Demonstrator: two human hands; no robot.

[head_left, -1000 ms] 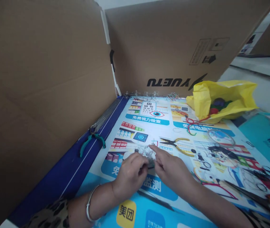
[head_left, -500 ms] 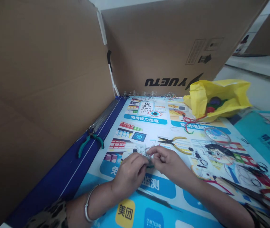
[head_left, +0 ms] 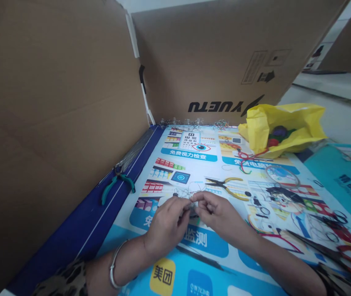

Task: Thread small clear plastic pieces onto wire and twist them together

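Note:
Low over the printed sheet, my left hand point(head_left: 171, 222) and my right hand point(head_left: 217, 211) meet, fingertips nearly touching. Between them is a small tangle of thin bent wire point(head_left: 188, 193), partly hidden by the fingers. My left hand, with a silver bangle at its wrist, pinches the wire from the left. Thumb and index finger of my right hand close on it from the right. Just beyond my right hand lie yellow-handled pliers point(head_left: 226, 187), jaws pointing left.
Teal-handled pliers point(head_left: 118, 185) lie at left by the cardboard wall point(head_left: 55, 102). Small wire figures point(head_left: 188, 123) line the back. A yellow bag point(head_left: 286, 123) holds coloured yarn. Red-handled scissors point(head_left: 332, 250), a wire coil point(head_left: 282, 176) and coloured wires lie at right.
My hands have drawn closer together at the wire. My right hand has shifted slightly, and its fingertips now meet those of my left hand.

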